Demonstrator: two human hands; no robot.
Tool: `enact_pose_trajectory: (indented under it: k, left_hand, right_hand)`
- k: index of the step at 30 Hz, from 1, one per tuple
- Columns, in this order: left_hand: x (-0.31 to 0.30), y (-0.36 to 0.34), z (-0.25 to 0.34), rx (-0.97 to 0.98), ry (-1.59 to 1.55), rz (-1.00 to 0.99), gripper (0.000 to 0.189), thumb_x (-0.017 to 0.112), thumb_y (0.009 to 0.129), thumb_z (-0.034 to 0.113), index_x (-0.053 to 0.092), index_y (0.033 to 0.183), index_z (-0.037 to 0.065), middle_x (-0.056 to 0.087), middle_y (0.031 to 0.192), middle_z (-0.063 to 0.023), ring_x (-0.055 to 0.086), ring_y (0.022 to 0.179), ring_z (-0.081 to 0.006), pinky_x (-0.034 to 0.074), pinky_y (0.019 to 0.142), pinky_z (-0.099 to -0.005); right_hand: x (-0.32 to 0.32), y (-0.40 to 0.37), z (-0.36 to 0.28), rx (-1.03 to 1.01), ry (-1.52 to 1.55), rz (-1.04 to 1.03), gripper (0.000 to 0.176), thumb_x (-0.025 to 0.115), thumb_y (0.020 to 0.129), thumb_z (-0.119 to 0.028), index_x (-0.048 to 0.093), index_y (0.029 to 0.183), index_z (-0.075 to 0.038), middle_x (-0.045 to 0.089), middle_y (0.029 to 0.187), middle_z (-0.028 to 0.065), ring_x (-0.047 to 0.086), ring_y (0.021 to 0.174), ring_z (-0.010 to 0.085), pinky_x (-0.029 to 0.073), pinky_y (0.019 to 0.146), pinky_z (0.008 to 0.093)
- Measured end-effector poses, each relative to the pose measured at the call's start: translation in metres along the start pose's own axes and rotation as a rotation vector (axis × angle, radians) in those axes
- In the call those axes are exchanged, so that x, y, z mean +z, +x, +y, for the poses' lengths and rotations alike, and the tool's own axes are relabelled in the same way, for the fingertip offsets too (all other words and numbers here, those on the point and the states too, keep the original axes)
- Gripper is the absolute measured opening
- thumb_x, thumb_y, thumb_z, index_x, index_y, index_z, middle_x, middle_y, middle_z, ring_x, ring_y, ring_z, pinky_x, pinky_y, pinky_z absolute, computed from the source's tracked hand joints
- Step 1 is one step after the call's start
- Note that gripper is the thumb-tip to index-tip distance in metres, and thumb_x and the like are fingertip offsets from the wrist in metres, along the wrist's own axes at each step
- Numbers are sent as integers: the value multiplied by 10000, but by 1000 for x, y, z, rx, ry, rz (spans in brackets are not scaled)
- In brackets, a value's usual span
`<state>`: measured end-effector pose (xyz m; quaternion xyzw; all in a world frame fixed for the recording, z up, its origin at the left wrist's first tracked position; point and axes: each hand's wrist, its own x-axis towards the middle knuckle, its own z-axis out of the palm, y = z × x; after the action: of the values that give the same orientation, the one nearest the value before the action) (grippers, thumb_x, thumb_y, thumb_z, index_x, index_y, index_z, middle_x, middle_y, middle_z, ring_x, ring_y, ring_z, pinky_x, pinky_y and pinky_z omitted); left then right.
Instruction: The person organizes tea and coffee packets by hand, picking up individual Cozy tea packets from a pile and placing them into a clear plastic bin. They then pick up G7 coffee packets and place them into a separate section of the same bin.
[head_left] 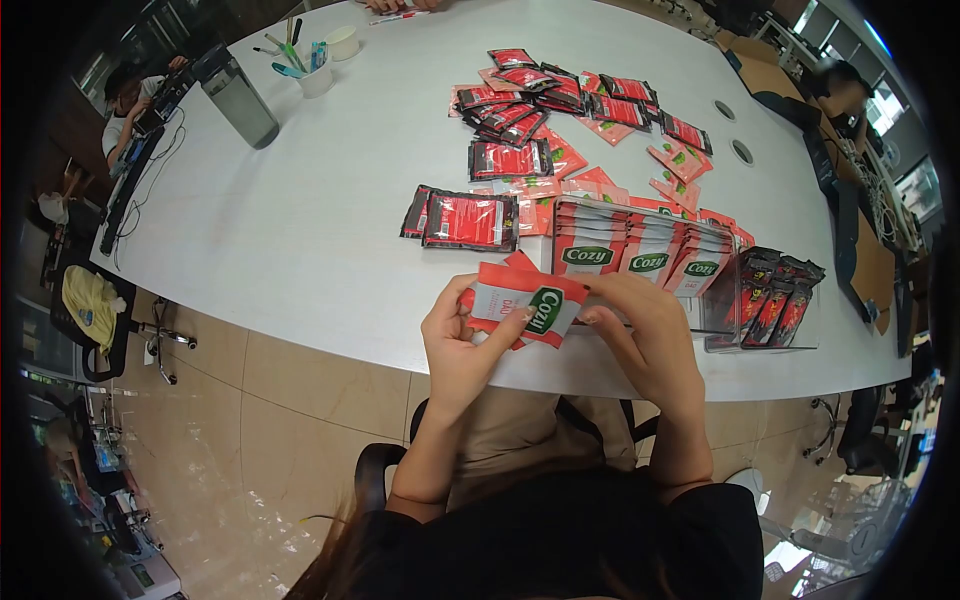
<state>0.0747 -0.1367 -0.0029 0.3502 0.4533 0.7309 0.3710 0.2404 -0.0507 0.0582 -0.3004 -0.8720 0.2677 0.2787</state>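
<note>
My left hand (pixel 459 335) is closed on red-and-white Cozy sachets (pixel 515 302), its thumb pressed on the front one. Another red sachet edge shows behind that one. At the right end of the sachets, my right hand (pixel 648 335) curves with thumb and index finger apart; its index fingertip is at their upper right corner, and whether it grips cannot be made out. Just beyond my hands, a clear divided holder (pixel 712 318) has rows of upright Cozy sachets (pixel 648 250). Black-and-red packets (pixel 778 300) stand in its lower right section.
Black-and-red packets (pixel 470 220) lie left of the holder, with a mixed pile of packets (pixel 545 105) behind. A grey bottle (pixel 235 98) and a pen cup (pixel 317 78) stand on the white table (pixel 330 200). Cardboard boxes (pixel 765 65) line the right side. Other people sit around.
</note>
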Motion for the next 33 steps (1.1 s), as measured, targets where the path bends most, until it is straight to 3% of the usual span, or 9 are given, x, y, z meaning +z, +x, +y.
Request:
enact_pose_trajectory:
  k: [3,9,12,15,21,22,25,29,33]
  left_hand:
    - [-1,-1,0,-3,8,-51,388,726,751,-71,529,1085,-57,667,949,-131,659,810,-133,550,697,-241]
    - [-1,-1,-7,159,31,-89,434,753,722,-74,527,1091,-52,662,952,-136,662,853,-149,552,729,-248]
    - [-2,-3,-9,140,85,-76,437,748,722,-82,517,1092,-53,658,945,-135,657,860,-147,554,717,-250]
    - [-2,-2,-6,50,46,-17,408,724,720,-112,509,1058,-35,636,921,-90,633,838,-130,532,755,-273]
    - [-2,-1,-9,116,54,-34,407,726,733,-100,511,1075,-60,656,934,-131,653,832,-148,561,673,-247]
    - [-2,-1,-9,113,52,-40,409,727,733,-99,511,1078,-61,656,934,-131,653,832,-148,562,675,-249]
    - [-3,-1,-10,116,74,-37,413,728,733,-99,511,1082,-63,658,938,-131,655,838,-151,563,678,-252]
    - [-3,-2,-9,112,95,-34,413,728,732,-100,511,1082,-63,659,939,-131,656,844,-151,564,681,-251]
    - [-2,-2,-9,113,83,-30,408,727,731,-101,513,1076,-60,659,936,-130,653,846,-147,562,683,-247]
  right_hand:
    - [4,2,-5,-130,24,81,322,761,756,-236,659,986,-35,662,871,99,626,778,263,491,648,344]
    - [6,-3,0,-37,232,182,269,777,746,-92,645,968,-17,665,863,67,641,773,151,491,661,260]
    - [1,-6,5,88,473,435,229,723,781,-10,639,993,-14,661,893,42,626,849,95,478,709,228]
    - [-16,-1,8,78,478,679,224,659,800,36,638,1016,-20,649,923,24,598,896,79,456,720,219]
    - [-50,-7,19,-49,-285,297,322,589,716,37,647,1015,-69,626,879,47,554,819,199,416,795,316]
    - [-50,-9,23,-84,-320,208,370,583,683,32,644,1027,-88,614,909,52,521,830,251,399,836,361]
    - [-46,-11,23,-95,-379,28,383,580,690,41,640,1045,-89,612,967,45,530,893,242,405,832,369]
    - [-41,-9,22,-164,-406,259,385,594,686,47,641,1047,-79,614,1002,61,547,936,259,415,840,388]
    - [-39,-14,15,-143,-175,112,220,619,755,-23,659,970,-54,644,879,78,590,806,268,458,736,378]
